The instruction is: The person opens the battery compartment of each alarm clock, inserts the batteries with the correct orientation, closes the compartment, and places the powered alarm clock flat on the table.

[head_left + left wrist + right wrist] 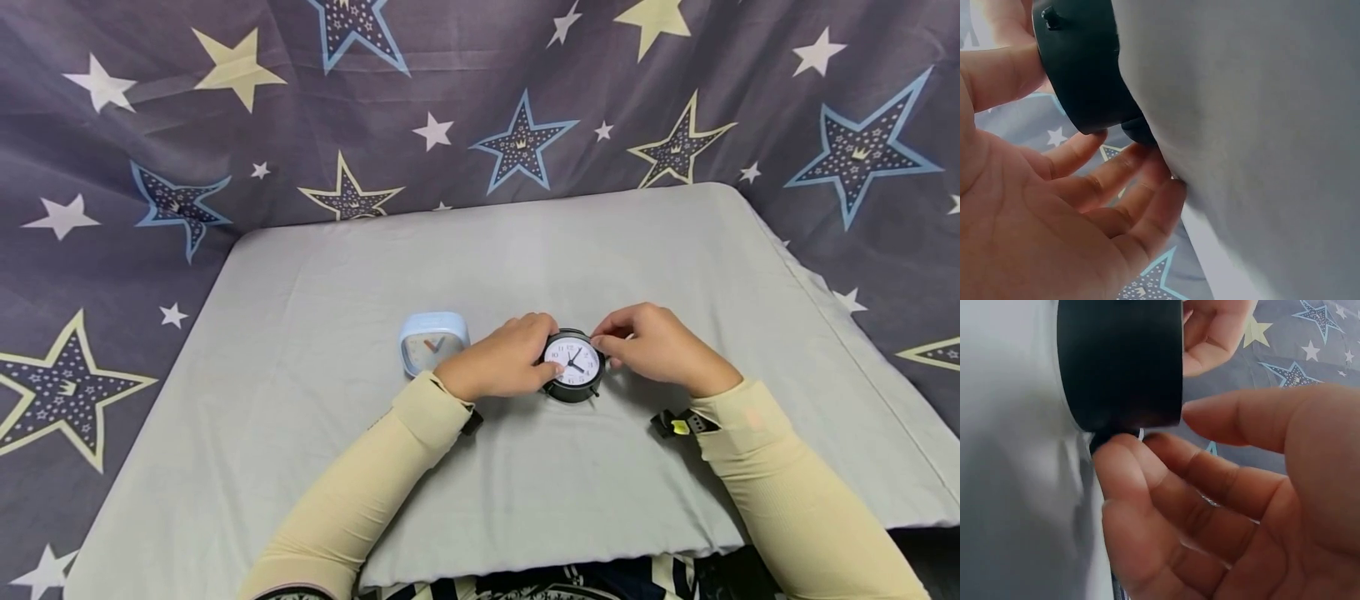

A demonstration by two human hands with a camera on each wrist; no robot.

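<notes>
A round black alarm clock (572, 367) with a white face leans back on the grey cloth, face up toward the head camera. My left hand (513, 354) grips its left side, thumb over the front rim and fingers around the top. At the upper right edge, my right hand (652, 343) holds the clock between thumb and curled fingers. In the right wrist view its fingertips (1124, 459) reach under the black casing (1121, 362), by a small dark part there. The left wrist view shows the left thumb (1007, 75) against the casing's front edge, with a small peg (1052, 17) on its side.
A light blue square clock (433, 323) stands left of my left hand, partly hidden by it. The grey cloth-covered table (480, 492) lies under everything. Behind and at the sides hangs a dark curtain (465, 75) with a star pattern.
</notes>
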